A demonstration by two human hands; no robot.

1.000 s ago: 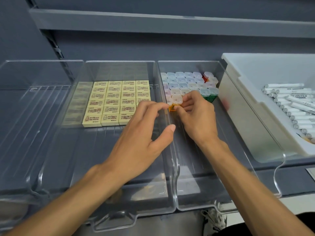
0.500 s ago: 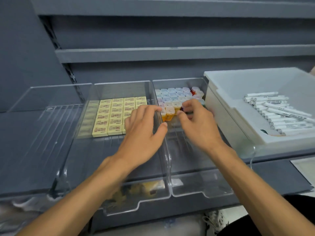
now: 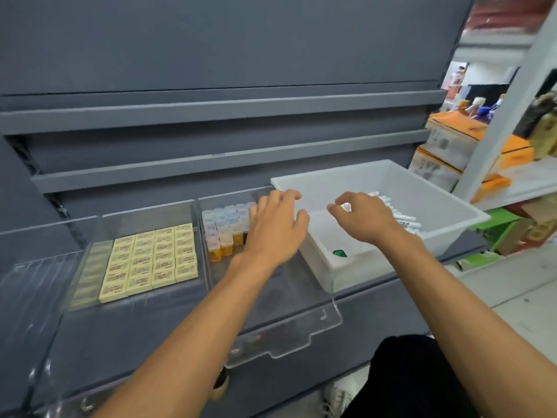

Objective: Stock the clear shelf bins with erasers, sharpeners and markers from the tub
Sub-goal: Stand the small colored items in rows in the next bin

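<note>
Both hands hover over the shelf. My left hand [image 3: 272, 233] is spread flat above the right edge of the clear bin [image 3: 289, 300] that holds rows of capped sharpeners [image 3: 224, 227]. My right hand [image 3: 363, 220] hangs over the white tub [image 3: 446, 212] with loosely curled fingers, and I make out nothing held in it. White markers [image 3: 405, 220] lie in the tub beyond that hand, partly hidden by it. One green sharpener [image 3: 340, 253] sits on the tub's floor near its front wall. Cream erasers [image 3: 150, 260] fill the back of the middle clear bin [image 3: 90, 260] in neat rows.
A third clear bin [image 3: 36, 285] stands at the far left with nothing in it. Grey shelf ledges [image 3: 229, 162] run above the bins. To the right is another shelf unit [image 3: 512, 188] with orange boxes [image 3: 452, 149] and green cartons lower down.
Both hands left the sharpener rows and moved right, the right hand now over the tub. My head has lifted and turned right, so more shelving shows.
</note>
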